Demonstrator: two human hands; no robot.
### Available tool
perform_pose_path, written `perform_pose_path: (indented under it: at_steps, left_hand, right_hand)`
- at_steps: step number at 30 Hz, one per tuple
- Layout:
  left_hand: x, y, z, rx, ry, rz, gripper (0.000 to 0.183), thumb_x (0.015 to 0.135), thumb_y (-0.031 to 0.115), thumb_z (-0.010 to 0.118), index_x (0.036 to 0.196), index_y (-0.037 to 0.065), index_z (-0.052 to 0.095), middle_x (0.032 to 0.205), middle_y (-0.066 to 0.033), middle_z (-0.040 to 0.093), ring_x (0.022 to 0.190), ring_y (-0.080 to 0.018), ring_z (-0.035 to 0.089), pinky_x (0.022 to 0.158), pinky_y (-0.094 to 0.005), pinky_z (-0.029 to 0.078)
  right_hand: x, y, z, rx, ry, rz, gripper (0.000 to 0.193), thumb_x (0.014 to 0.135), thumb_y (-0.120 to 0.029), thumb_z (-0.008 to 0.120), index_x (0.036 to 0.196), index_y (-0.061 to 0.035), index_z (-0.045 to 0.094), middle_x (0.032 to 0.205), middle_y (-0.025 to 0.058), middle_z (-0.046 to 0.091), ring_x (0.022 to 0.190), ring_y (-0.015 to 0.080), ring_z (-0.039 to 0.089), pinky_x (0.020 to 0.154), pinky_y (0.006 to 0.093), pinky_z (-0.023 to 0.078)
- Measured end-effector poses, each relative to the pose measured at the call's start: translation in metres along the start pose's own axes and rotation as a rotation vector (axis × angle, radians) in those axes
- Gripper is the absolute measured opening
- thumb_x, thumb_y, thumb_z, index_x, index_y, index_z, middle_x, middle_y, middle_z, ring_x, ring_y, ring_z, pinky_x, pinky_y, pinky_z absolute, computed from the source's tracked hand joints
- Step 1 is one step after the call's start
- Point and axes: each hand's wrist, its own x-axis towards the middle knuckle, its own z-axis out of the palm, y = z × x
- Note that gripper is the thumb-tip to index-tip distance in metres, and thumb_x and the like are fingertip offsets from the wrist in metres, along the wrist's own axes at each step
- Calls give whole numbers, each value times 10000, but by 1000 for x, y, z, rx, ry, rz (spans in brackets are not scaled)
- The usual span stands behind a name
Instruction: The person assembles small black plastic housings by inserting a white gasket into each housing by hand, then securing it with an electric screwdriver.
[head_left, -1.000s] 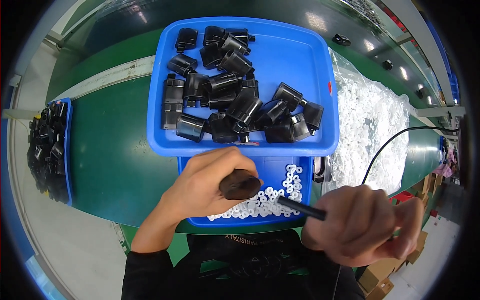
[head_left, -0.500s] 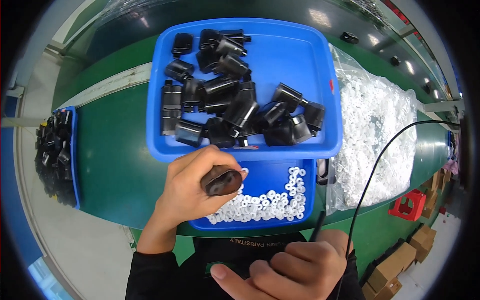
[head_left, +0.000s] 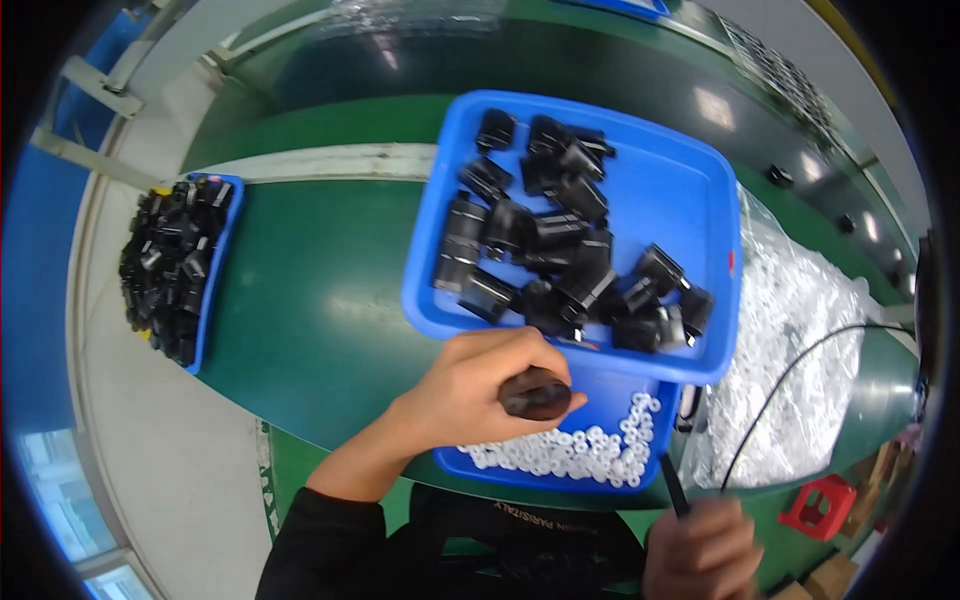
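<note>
My left hand point(head_left: 462, 388) is closed around a glossy black cylindrical plastic piece point(head_left: 535, 396), whose end faces up. It hovers over the left part of a small blue tray point(head_left: 598, 392) spread with small white rings point(head_left: 570, 455). Low on the right, my right hand point(head_left: 705, 555) is smeared by motion but wrapped round a slim black stick-like tool point(head_left: 675, 487) that points up and left, its tip beside the small tray's right edge. Beyond both hands, a large blue tray point(head_left: 422, 275) holds many similar black pieces point(head_left: 555, 230) and partly covers the small tray.
A clear plastic bag point(head_left: 785, 370) full of white rings lies on the right. A thin black cable point(head_left: 768, 405) crosses it toward my right hand. To the left stands another blue tray point(head_left: 222, 270) heaped with black parts. A red stool point(head_left: 820, 505) is on the floor.
The view has swung left, so the trays appear farther right and lower. My right hand has drawn away to the right with the tool. The black piece stays in my left hand.
</note>
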Motion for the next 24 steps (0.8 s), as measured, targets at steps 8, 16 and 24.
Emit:
perform_pose_path:
  at_steps: [8, 16, 24]
  left_hand:
    - [-4, -3, 13, 78, -26, 10, 281, 641, 49, 843, 763, 66, 591, 586, -21, 543, 512, -155, 521, 470, -269, 392]
    - [-7, -5, 16, 16, -57, 42, 328, 556, 44, 816, 805, 48, 602, 681, -74, 588, 587, -243, 584, 526, -310, 460]
    - [-10, -5, 15, 50, -69, 39, 322, 562, 50, 810, 807, 47, 601, 681, -75, 587, 589, -247, 588, 524, -314, 459]
  right_hand:
    - [16, 32, 14, 399, 299, 287, 395, 1033, -424, 241, 942, -138, 498, 380, 9, 397, 295, 90, 257, 332, 252, 201]
    - [4, 54, 13, 407, 18, 506, 475, 1024, -390, 253, 1194, 9, 447, 406, 28, 420, 315, 123, 285, 346, 288, 236]
    - [0, 54, 9, 444, -63, 531, 426, 1000, -311, 333, 1248, 28, 403, 412, 33, 423, 324, 128, 287, 359, 300, 241]
